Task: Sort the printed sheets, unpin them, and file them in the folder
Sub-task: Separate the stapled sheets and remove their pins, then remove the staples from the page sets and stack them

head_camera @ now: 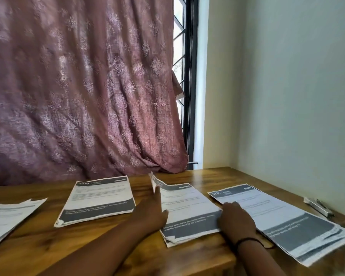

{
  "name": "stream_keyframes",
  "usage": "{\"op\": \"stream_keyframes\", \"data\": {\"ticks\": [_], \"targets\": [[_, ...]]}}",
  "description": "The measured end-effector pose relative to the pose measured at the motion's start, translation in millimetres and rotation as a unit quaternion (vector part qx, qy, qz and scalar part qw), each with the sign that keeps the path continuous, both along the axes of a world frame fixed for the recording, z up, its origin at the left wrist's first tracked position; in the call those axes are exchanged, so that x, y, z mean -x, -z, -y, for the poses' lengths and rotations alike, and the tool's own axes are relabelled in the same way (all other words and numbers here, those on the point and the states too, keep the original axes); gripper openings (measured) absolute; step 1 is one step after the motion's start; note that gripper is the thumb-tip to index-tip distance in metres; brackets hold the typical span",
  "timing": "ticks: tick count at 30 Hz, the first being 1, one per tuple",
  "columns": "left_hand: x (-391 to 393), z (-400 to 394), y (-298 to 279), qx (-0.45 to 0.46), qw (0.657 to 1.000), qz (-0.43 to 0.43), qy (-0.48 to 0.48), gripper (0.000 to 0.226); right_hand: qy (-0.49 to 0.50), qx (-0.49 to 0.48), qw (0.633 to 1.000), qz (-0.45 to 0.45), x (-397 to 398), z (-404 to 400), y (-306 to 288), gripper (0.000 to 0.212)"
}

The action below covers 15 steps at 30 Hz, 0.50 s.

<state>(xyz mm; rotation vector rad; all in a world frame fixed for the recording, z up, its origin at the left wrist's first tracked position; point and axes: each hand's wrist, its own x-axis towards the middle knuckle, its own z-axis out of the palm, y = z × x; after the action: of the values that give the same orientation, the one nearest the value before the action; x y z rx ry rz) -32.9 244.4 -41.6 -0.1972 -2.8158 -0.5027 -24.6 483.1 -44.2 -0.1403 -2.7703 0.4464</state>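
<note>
Several stacks of printed sheets with grey bands lie on the wooden table (213, 176). One stack (97, 200) sits at centre left, another (6, 218) runs off the left edge. A middle stack (187, 208) has its far left corner curled up. My left hand (151, 212) lies along that stack's left edge, fingers straight and pointing at the curled corner, thumb on the paper. My right hand (237, 220) rests flat where the middle stack meets the right stack (283, 218), which is headed 3791. No folder is in view.
A metal stapler-like tool (319, 206) lies near the table's right edge by the wall. A patterned mauve curtain (84, 86) hangs right behind the table, with a barred window (180, 76) beside it. The table's front edge (207, 261) drops off between my forearms.
</note>
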Motion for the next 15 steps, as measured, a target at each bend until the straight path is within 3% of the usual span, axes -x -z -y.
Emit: {"op": "stream_keyframes", "data": {"ticks": [4, 8, 12, 15], "targets": [[-9.3, 18.9, -2.7, 0.049, 0.997, 0.018, -0.051, 0.069, 0.018, 0.005, 1.0, -0.007, -4.4, -3.9, -2.0, 0.029], [-37.2, 57.8, -13.7, 0.016, 0.997, 0.028, -0.068, 0.053, 0.069, -0.048, 0.994, -0.077, -20.7, 13.4, -13.1, 0.039], [-76.0, 114.2, -31.5, 0.018, 0.996, 0.005, -0.085, 0.046, -0.09, 0.009, 0.989, -0.114, -40.5, 85.5, -26.8, 0.045], [-112.9, 170.6, -44.4, 0.04, 0.986, -0.006, -0.161, 0.039, -0.254, 0.126, 0.958, -0.032, -68.2, 165.6, -37.4, 0.032]]}}
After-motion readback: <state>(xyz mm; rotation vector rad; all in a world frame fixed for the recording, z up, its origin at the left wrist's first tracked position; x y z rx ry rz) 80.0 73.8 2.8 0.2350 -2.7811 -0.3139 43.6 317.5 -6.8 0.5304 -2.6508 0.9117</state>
